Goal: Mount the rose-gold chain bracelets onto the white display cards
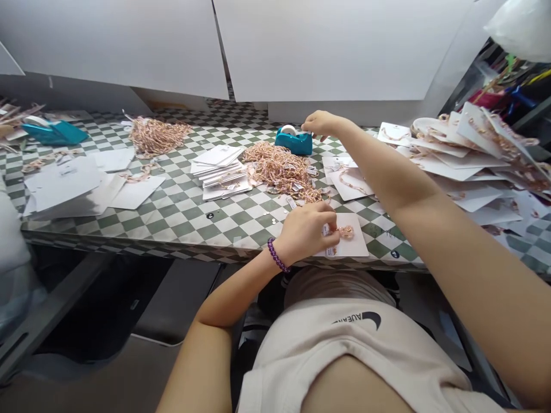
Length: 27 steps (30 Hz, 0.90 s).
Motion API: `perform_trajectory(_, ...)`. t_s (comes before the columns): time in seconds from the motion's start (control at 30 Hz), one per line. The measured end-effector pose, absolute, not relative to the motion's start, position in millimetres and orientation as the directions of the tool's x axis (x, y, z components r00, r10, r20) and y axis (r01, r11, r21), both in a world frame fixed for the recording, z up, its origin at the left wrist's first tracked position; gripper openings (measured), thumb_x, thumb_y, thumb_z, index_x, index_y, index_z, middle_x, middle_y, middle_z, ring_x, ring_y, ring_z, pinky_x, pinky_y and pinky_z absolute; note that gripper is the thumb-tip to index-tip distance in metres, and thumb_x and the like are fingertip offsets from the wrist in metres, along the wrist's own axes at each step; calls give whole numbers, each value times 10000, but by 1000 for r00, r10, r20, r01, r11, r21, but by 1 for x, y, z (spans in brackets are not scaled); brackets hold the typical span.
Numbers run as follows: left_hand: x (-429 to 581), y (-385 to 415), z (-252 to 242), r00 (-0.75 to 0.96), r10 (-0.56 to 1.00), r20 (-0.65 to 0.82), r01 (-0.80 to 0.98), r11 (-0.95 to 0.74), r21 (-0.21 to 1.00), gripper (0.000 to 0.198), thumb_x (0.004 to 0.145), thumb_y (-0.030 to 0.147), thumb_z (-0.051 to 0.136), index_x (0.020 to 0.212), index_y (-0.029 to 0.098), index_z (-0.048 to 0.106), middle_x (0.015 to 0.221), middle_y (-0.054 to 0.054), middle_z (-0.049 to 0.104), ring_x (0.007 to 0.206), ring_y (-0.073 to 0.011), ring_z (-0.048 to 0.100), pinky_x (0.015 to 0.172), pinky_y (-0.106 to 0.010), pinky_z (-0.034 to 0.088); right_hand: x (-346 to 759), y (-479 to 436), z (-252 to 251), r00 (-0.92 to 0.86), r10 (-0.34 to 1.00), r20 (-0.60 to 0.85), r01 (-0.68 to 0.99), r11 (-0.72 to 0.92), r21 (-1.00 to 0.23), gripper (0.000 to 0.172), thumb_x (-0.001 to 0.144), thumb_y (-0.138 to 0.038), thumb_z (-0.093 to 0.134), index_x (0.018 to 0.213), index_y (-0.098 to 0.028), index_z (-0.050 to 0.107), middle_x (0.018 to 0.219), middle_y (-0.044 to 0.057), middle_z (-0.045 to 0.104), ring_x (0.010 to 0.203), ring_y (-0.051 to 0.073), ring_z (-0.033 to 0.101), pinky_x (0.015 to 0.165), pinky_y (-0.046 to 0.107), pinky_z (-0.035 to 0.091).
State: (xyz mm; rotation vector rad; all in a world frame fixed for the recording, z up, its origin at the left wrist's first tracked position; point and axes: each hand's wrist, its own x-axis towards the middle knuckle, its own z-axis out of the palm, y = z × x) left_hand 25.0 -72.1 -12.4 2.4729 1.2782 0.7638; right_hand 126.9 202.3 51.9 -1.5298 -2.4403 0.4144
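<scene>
A pink beaded strand (346, 232) is lying on a white card (360, 244) at the near edge of the counter (181, 226). The left hand (305, 230) is curling over it, its grip nearly closed on the strand's left end. Farther off, a heap of strands (275, 166) is sitting right of a card stack (221, 155). Beyond, the right hand (321, 124) is bending its fingers at a teal tape dispenser (297, 143); I cannot tell whether that grip is holding anything.
</scene>
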Motion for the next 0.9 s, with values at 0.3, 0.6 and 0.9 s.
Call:
perform_trajectory(0.3,25,-71,-11,477,824,306,691,-566,450,151,862,314,659,797,198,730,1104,-42,752,919,-216,703,727,-325,500,113,207,74,-323,928,-187,875,217,-433,374,1008,-411,599,1239,-118,618,1182,91,651,990,172,658,871,365,600)
perform_trajectory(0.6,25,-71,-11,483,822,301,672,-569,474,161,878,319,649,805,196,723,1101,-41,746,928,-213,698,762,-335,512,133,210,66,-417,884,-212,785,232,-575,370,1010,-368,603,1282,-116,597,1244,107,638,1002,166,659,887,368,604)
perform_trajectory(0.9,27,-71,-13,477,821,313,668,-571,478,151,868,301,646,789,200,724,1099,-42,749,950,-217,695,800,-340,526,156,258,33,-520,845,-128,710,344,-614,437,1027,-418,562,1345,-119,563,1270,117,617,1034,171,655,919,383,592)
